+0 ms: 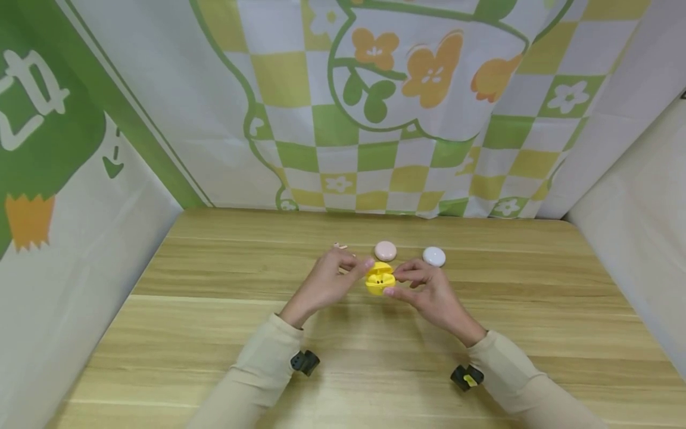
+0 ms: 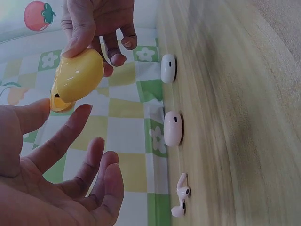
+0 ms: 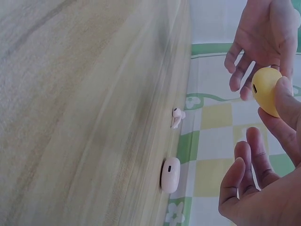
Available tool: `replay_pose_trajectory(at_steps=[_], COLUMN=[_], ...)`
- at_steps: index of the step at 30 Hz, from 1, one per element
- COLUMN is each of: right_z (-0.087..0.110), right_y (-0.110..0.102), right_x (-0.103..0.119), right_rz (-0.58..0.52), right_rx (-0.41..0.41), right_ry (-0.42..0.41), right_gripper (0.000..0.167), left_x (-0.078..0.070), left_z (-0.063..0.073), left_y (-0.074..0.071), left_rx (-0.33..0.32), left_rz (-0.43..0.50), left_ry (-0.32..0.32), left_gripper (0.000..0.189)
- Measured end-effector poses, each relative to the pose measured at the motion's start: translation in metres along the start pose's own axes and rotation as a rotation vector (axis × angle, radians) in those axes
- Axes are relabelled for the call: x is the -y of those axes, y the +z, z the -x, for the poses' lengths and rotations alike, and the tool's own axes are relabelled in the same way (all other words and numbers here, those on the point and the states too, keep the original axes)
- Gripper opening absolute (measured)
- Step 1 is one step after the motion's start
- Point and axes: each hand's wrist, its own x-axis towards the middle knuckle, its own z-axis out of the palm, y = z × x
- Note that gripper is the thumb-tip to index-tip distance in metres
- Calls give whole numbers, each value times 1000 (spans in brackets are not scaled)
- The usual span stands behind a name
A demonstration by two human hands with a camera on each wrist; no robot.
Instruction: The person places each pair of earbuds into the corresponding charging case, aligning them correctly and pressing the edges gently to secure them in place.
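Note:
A yellow earbud case [image 1: 379,288] is held above the table with its lid [image 1: 380,268] raised. Two small dark spots show inside, too small to make out. My right hand [image 1: 436,296] pinches the case body [image 2: 83,75] between thumb and fingers from the right. On the other side, my left hand [image 1: 329,279] touches the lid with its thumb, while its other fingers are spread and loosely bent beside the case. Behind the hands, a pink earbud case [image 1: 385,251] and a white earbud case [image 1: 434,256] rest closed on the table.
Pink earbuds [image 2: 182,193] lie on the wooden table [image 1: 214,333] to the left of the pink case, partly hidden by the left hand in the head view. A checked, flowered cloth [image 1: 354,131] hangs along the table's back edge, with pale cloth walls at both sides.

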Motion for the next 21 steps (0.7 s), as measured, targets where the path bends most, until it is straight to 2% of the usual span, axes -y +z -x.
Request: replay_pose_trajectory(at_steps=[7,16,21], right_z=[1,0,0], right_y=[1,1,0], right_x=[-1,-1,-1], right_rz=[-15,-27,-27], right_rx=[-1,4,3], right_ry=[-5,3,21], right_gripper=[23,20,18], left_x=[1,-1,-2], left_z=[0,3,6], left_y=[1,5,8], left_rx=[10,-14,-46], left_rz=[31,19,-3], left_ry=[0,-14,19], left_gripper=[25,26,23])
